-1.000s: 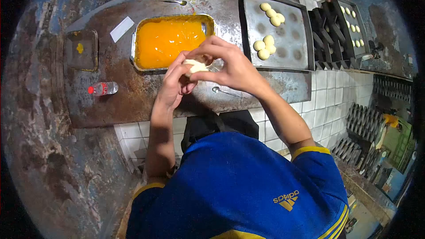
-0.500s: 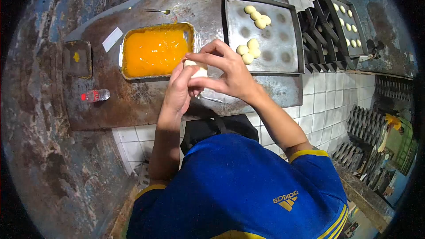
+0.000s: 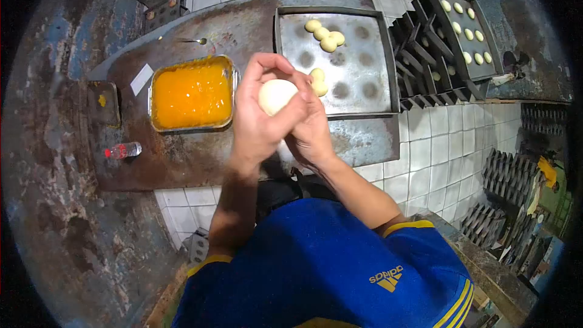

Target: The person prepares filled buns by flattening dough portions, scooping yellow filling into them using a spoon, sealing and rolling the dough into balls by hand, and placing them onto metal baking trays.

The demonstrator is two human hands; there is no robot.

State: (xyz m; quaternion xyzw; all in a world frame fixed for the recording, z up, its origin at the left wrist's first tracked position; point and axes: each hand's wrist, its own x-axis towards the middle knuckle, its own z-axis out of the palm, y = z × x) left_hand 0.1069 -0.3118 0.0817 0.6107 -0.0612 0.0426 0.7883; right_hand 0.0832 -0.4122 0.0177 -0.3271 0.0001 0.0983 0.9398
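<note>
The pale dough ball (image 3: 277, 95) is held above the counter (image 3: 188, 161), between the foil tray (image 3: 194, 128) of orange mixture and the baking tray (image 3: 355, 106), with the left hand (image 3: 254, 126) closed on it, fingers curled around its far side and thumb bent across its near side. The right hand (image 3: 313, 130) is pressed alongside, its fingers mostly hidden, so I cannot tell how they close. Handling it well calls for light, even pressure all round, so that no fingertip dents it.
</note>
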